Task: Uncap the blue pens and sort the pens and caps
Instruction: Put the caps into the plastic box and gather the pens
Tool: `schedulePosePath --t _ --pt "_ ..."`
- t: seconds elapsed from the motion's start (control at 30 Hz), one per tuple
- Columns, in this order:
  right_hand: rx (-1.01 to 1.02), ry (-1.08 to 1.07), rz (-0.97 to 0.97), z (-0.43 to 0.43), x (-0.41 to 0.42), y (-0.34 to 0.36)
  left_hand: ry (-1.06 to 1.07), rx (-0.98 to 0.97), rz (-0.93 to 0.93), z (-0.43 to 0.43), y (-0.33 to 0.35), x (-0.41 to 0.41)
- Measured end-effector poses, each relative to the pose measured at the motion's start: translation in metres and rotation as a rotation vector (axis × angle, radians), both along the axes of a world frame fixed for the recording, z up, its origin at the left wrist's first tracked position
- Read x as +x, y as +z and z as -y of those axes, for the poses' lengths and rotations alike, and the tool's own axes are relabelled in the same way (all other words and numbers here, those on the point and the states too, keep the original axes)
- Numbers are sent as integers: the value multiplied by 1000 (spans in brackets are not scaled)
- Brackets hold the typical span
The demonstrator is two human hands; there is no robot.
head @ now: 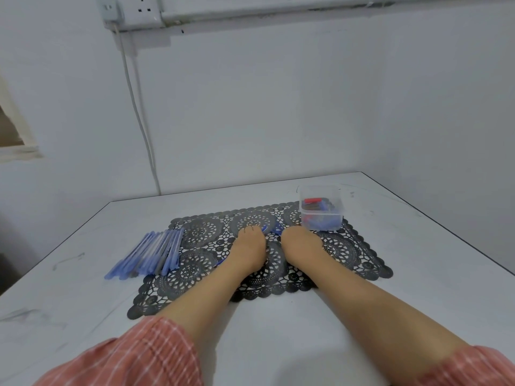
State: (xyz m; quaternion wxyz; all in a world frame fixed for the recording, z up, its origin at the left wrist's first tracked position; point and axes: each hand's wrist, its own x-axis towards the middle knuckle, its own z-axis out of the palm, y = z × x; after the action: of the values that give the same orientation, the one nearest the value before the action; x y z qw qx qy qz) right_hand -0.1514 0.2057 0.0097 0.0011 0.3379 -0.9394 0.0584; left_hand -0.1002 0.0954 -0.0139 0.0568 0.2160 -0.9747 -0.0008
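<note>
Item under handling is one blue pen (263,228), a slim dark-blue stick. One end shows at centre frame and the other pokes out at the lower left of the left wrist. A short blue piece (277,231), too small to identify, lies just right of the upper end. Both lie over a black lace placemat (348,252) on a white table (418,260). A pile of pale-blue pens (150,253) straddles the mat's left edge. A clear tub (320,190) of blurred blue and red pieces stands on the mat's upper right corner. A white wall (278,107) behind carries a socket (145,8) and cable (139,112) at upper left. The left hand (249,246) curls down over the pen, which runs beneath the palm and exits at the fingertips. The right hand (299,242) sits just beside the blue piece, but its fingers are hidden, so grip cannot be told.
</note>
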Motion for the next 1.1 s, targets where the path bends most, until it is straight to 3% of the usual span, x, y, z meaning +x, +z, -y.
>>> schedulePosePath --t 0.2,0.43,0.53,0.63,0.7,0.93,1.1 --pt "39 -48 -29 4 7 -4 4 3 -13 -1 0 -1" --pt "2 115 193 -10 -9 38 94 368 -83 10 36 -7" --pt "-258 90 454 -13 -25 50 145 626 -209 24 47 -20" --pt "-772 18 971 -10 -39 56 141 1021 -421 24 61 -35" --pt "-1006 -37 1134 -11 -50 65 147 1192 -574 17 77 -49" --pt "-1393 -237 1031 -11 -101 80 59 1431 -855 -6 121 -100" --pt "-1429 -249 805 -9 -131 73 14 1449 -888 -25 119 -137"
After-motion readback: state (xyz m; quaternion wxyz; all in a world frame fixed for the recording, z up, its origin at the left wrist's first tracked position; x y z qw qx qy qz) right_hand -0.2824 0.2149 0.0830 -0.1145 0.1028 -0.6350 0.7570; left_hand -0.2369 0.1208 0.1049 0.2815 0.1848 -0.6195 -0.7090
